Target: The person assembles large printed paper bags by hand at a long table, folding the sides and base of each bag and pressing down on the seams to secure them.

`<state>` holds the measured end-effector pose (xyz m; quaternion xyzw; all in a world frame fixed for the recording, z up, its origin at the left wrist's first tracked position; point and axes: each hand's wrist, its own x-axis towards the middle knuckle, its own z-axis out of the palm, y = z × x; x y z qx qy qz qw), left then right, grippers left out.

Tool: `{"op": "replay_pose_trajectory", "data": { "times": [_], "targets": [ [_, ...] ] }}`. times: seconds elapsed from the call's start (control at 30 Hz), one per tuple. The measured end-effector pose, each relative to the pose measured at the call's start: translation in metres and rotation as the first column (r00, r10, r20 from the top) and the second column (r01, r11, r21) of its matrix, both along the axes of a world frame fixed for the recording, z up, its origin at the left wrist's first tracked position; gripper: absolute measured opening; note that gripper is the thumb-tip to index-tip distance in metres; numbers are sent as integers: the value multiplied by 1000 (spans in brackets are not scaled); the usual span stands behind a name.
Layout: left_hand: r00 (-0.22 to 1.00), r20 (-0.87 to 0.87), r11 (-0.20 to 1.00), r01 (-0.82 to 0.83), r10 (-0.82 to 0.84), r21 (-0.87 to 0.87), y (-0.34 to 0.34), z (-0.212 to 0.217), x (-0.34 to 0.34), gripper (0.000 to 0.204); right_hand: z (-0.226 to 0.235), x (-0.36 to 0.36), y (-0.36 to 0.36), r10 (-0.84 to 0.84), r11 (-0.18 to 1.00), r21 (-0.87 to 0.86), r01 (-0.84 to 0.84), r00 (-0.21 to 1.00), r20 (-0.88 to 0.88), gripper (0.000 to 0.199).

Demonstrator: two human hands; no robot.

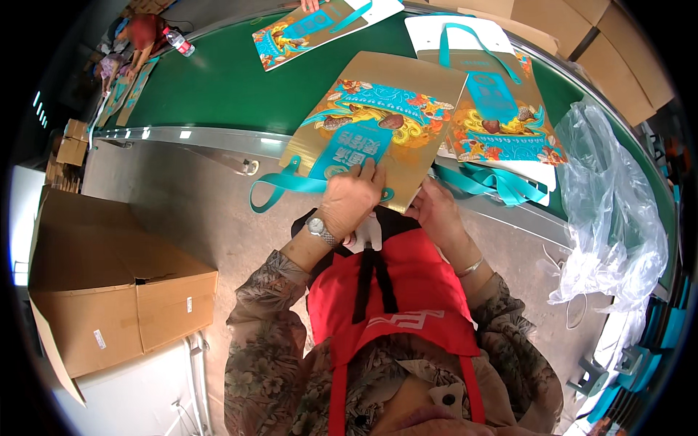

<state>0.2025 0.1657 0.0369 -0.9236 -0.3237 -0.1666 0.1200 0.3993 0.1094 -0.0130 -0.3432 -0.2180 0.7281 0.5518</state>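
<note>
A flat gold paper gift bag with a teal and orange printed band is tilted over the near edge of the green belt, its opening end toward me. My left hand is closed on its face near that end, next to the teal ribbon handle that loops out to the left. The lower right corner is pinched by my right hand, whose fingertips are partly hidden behind the bag. To the right lie more matching gift bags, overlapping, with teal ribbons bunched at their near end.
Crumpled clear plastic hangs over the belt's right edge. Across the green belt, another person's hand touches a similar bag. A bottle and co-workers are far left. An open cardboard box stands left; cartons line the far right.
</note>
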Motion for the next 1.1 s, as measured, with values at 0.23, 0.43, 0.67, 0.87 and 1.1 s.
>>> {"op": "replay_pose_trajectory", "data": {
  "times": [0.23, 0.43, 0.67, 0.87, 1.1],
  "targets": [
    [997, -70, 968, -6, -12, -251, 11, 25, -11, 45, 3, -14, 24, -110, 994, -7, 110, 994, -1, 55],
    [998, -16, 916, 50, -62, -398, 20, 56, -19, 42, 4, -21, 27, -111, 987, 119, 107, 993, 28, 55],
    [996, 27, 908, 88, -84, -411, 33, 66, -25, 35, -15, -22, 34, -138, 985, 120, 122, 981, 139, 45],
    [999, 20, 899, 47, -42, -435, 34, 66, -26, 44, 15, -21, 37, -98, 994, 49, 97, 995, 17, 59],
    [994, 65, 895, 110, -90, -432, 35, 64, -27, 35, 3, -6, 38, -107, 981, 154, 120, 990, -91, 54]
  ]
}}
